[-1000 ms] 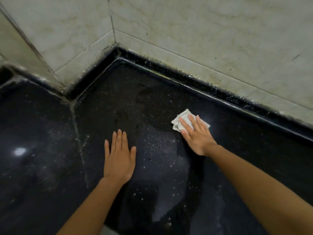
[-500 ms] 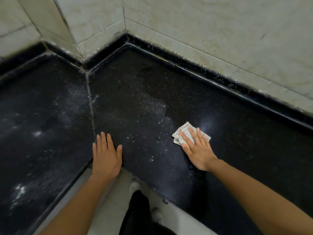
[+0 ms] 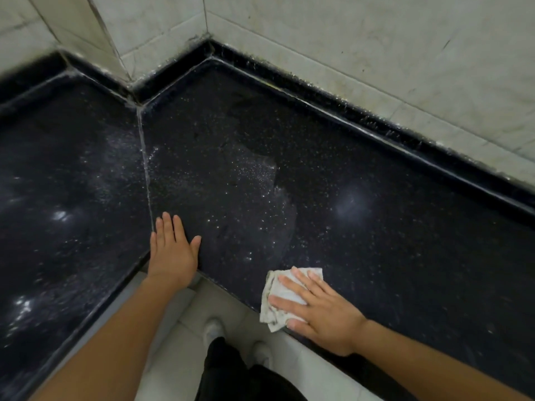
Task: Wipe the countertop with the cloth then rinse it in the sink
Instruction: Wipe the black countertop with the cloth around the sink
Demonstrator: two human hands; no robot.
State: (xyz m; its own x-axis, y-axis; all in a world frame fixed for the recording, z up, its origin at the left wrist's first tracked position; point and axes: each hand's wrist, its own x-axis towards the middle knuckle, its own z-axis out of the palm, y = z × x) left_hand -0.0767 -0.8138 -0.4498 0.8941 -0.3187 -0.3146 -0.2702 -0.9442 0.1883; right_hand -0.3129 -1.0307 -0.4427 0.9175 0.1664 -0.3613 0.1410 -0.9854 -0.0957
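Black speckled stone counter (image 3: 376, 227), crumpled white cloth (image 3: 270, 314) at front edge pressed under right hand (image 3: 324, 314), fingers (image 3: 298, 286) straight, left hand (image 3: 173, 256) flat nearby, fingers straight, holding nothing

Right hand (image 3: 324, 311) presses cloth (image 3: 278, 302) at countertop (image 3: 376, 227) edge; left hand (image 3: 173, 256) flat.

One wide-angle camera rides on the person's head, facing forward and steeply down. It looks closely over the countertop (image 3: 376, 241) corner, toward the tiled wall (image 3: 347, 39).
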